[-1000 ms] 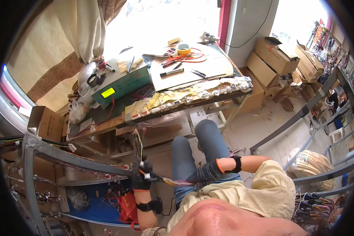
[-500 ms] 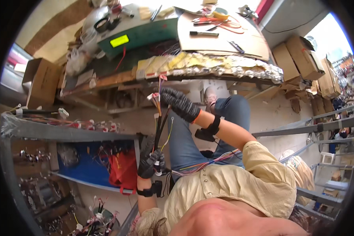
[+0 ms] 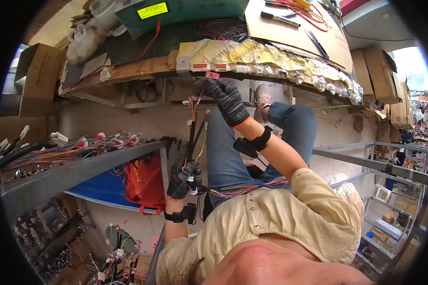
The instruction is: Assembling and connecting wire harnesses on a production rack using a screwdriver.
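Observation:
My left hand [image 3: 183,178], in a dark grey knit glove, is closed around the black-sleeved part of a wire harness [image 3: 191,140]. From its upper end thin coloured wires with small connectors [image 3: 191,100] fan out, and a yellow-green wire ends in a ring terminal. My right hand [image 3: 223,97], gloved alike, is raised to the bench edge. Its fingers are pinched at a small red connector [image 3: 212,75], just below a row of red and white connectors [image 3: 221,67] fixed along the edge. The fingertips partly hide how the connector meets its wires.
On the bench stand a green tester [image 3: 176,16] with a lit display and a cardboard sheet [image 3: 271,31] bearing a marker and a cutter. A metal rack [image 3: 81,168] with wire bundles is at left, above a red bag [image 3: 145,185]. Cardboard boxes [image 3: 383,76] stand at right.
My right hand has moved up and slightly right to the bench edge, away from the harness's loose connectors. The left hand keeps its hold. The view has shifted, bringing the bench closer.

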Demonstrator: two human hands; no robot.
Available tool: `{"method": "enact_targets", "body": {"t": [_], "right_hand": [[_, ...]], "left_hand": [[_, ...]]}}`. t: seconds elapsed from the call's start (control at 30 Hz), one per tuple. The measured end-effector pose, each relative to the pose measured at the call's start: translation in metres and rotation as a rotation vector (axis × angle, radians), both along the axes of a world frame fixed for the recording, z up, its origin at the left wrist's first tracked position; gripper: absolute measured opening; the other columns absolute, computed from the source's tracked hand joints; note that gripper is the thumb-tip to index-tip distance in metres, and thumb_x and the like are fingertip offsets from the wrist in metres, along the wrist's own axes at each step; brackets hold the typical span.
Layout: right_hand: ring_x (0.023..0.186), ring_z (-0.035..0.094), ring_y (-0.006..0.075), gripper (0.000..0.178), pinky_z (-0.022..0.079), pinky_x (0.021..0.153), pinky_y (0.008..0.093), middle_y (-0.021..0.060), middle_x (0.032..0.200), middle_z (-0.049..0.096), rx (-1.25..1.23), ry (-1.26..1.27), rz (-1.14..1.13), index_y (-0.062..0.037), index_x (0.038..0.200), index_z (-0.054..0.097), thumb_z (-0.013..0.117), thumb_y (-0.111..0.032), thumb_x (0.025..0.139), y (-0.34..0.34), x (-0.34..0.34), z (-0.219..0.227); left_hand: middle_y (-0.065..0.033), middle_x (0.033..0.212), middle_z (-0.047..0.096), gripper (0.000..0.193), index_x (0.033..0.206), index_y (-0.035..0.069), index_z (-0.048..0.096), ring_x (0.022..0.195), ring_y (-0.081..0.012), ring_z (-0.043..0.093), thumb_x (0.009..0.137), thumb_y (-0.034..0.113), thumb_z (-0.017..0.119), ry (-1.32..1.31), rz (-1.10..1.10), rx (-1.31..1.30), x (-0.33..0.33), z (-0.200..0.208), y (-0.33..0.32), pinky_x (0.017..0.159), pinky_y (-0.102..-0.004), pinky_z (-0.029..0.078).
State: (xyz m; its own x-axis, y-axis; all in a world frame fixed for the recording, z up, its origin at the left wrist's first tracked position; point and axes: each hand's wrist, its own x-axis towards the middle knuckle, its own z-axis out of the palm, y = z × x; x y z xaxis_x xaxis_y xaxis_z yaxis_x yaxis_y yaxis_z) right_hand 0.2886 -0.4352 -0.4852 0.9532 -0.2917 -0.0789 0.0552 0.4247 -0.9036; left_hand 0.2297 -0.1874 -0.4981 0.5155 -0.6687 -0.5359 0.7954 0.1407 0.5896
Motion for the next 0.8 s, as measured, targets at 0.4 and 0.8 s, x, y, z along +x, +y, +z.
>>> {"method": "enact_targets", "body": {"t": [0.4,0.8], "right_hand": [[0.071,0.058,0.0101,0.027,0.047,0.068,0.0265,0.0077,0.081,0.066,-0.394,0.035,-0.144,0.0043,0.091,0.063,0.05,-0.02,0.091,0.013,0.02,0.013],[0.059,0.053,0.0125,0.023,0.043,0.058,0.0265,0.0072,0.071,0.065,-0.479,0.024,-0.125,0.0011,0.09,0.065,0.054,-0.019,0.088,-0.008,0.024,0.0]], "left_hand": [[-0.0032,0.073,0.055,0.031,0.12,0.01,0.047,0.06,-0.0102,0.054,0.089,0.012,0.051,-0.242,0.167,0.242,0.011,-0.045,-0.009,0.054,-0.0245,0.047],[0.0033,0.07,0.045,0.047,0.133,0.014,0.042,0.055,-0.0052,0.041,0.087,0.002,0.043,-0.503,-0.072,0.331,0.009,-0.035,-0.022,0.049,-0.022,0.038]]}}
